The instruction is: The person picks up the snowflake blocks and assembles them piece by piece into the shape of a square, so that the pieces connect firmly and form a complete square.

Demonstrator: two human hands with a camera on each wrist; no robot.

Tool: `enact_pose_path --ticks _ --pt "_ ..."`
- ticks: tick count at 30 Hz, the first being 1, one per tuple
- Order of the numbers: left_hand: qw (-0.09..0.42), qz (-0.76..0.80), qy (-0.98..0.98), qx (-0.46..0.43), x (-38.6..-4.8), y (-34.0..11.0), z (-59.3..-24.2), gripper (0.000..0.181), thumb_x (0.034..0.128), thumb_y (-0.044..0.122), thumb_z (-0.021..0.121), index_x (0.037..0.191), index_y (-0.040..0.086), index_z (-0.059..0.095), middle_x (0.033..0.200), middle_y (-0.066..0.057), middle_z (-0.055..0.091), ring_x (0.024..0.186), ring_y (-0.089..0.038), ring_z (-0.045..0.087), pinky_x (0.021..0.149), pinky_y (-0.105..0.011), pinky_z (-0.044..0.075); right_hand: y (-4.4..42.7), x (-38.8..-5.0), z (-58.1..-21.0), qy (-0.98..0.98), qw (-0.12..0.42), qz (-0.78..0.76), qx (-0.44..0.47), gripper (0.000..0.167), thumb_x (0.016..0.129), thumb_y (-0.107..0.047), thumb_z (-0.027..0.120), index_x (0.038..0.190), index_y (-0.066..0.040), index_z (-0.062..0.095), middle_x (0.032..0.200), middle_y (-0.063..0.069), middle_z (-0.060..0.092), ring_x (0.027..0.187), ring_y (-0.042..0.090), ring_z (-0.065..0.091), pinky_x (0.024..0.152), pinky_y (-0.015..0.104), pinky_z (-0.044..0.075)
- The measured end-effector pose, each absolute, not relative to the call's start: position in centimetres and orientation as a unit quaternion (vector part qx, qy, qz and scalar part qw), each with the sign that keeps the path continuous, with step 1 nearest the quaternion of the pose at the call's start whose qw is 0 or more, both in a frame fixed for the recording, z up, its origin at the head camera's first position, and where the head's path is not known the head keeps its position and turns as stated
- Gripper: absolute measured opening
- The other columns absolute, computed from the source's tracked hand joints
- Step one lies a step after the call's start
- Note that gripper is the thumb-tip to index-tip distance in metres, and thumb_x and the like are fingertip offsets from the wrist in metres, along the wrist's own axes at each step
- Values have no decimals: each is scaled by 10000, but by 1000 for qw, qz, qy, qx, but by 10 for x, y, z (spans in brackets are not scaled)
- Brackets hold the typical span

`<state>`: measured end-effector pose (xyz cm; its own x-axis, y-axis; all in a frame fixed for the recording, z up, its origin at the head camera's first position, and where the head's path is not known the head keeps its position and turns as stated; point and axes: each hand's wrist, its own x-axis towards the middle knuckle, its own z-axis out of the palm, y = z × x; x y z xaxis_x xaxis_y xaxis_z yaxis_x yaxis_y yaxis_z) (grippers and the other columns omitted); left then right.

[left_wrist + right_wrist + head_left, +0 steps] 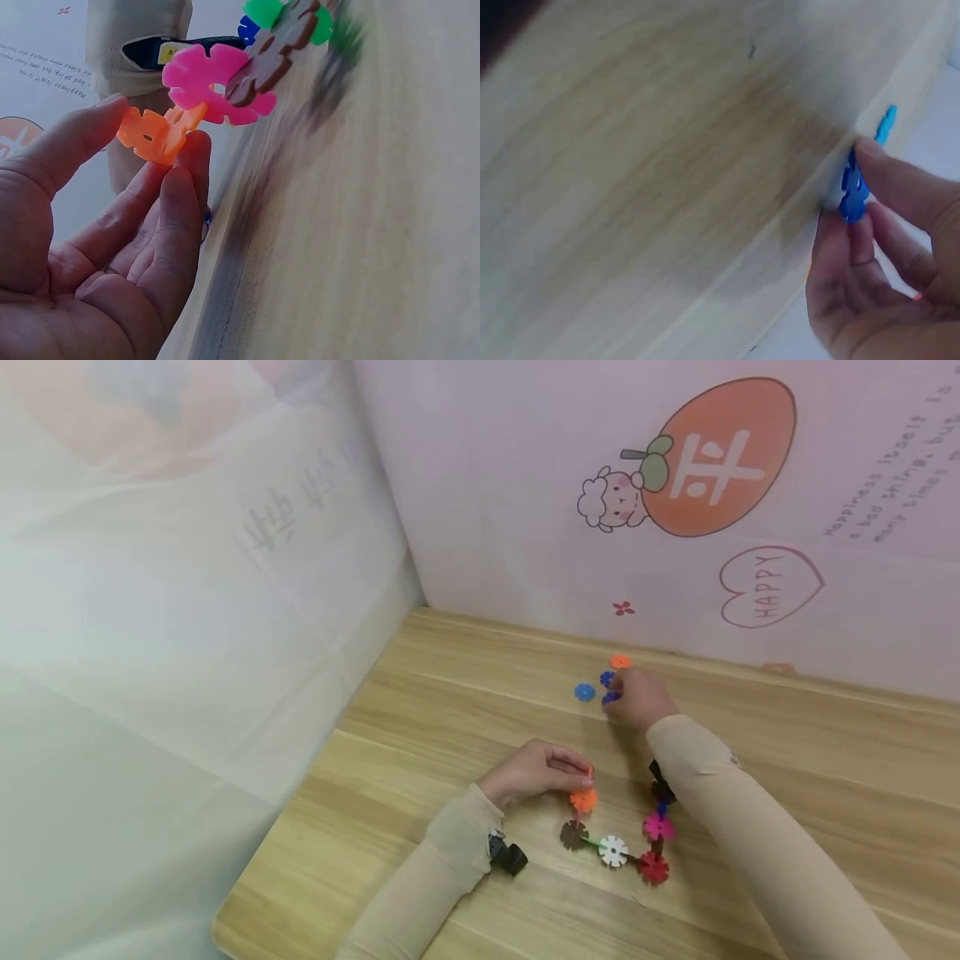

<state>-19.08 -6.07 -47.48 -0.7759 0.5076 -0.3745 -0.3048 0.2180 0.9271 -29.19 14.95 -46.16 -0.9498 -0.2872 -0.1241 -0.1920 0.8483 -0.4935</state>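
My left hand [536, 771] pinches an orange notched plastic disc [150, 136] between thumb and fingertips. A second orange disc [583, 801] joins it at the end of a linked chain. Along the chain come a pink disc [202, 79], a brown disc [574, 835], a green disc [592, 842], a white disc [612, 852], a red disc [654, 867] and another pink disc [658, 827]. At the back, my right hand [641, 700] pinches a dark blue disc [853, 196]; its fingers partly hide it in the head view.
Near the right hand lie a light blue disc [585, 692], another dark blue disc [607, 679] and an orange disc [620, 662]. A printed cloth [525, 510] hangs behind the wooden table [420, 710], with pale cloth [187, 693] along its left side.
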Motion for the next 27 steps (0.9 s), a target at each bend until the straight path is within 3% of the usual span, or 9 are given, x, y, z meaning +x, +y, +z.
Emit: enact_pose_path --ticks 4,8,13,18,27 --pt "328 625 705 71 -191 -61 -474 283 858 127 772 1119 32 718 978 -31 764 855 -98 707 774 -245 581 160 -284 -459 942 110 -269 -170 215 807 -60 775 991 29 708 984 207 715 928 360 660 873 522 541" --pt "335 627 700 66 -191 -62 -475 278 862 131 768 1121 43 718 982 -30 762 853 -106 709 760 -259 587 167 -269 -453 927 144 -280 -203 170 845 -65 745 1010 -33 723 973 147 733 920 304 676 857 493 555" --pt "342 626 698 60 -190 -62 -475 285 857 138 771 1125 58 717 987 -30 762 875 -126 713 809 -276 586 175 -248 -450 917 155 -313 -193 175 878 -119 727 1041 -58 715 965 84 735 917 239 672 874 482 546" --pt "347 623 698 58 -188 -61 -477 306 856 155 772 1144 69 711 1003 -29 760 898 -141 714 841 -287 583 178 -229 -447 892 185 -383 -154 171 915 -224 714 1047 -115 724 936 4 741 881 165 672 829 359 549" --pt "336 608 716 68 -189 -58 -478 293 862 177 772 1132 74 725 985 -41 764 895 -141 719 827 -286 589 173 -211 -433 838 238 -470 -139 251 956 -219 662 1137 -50 704 978 56 737 911 193 677 797 351 573"
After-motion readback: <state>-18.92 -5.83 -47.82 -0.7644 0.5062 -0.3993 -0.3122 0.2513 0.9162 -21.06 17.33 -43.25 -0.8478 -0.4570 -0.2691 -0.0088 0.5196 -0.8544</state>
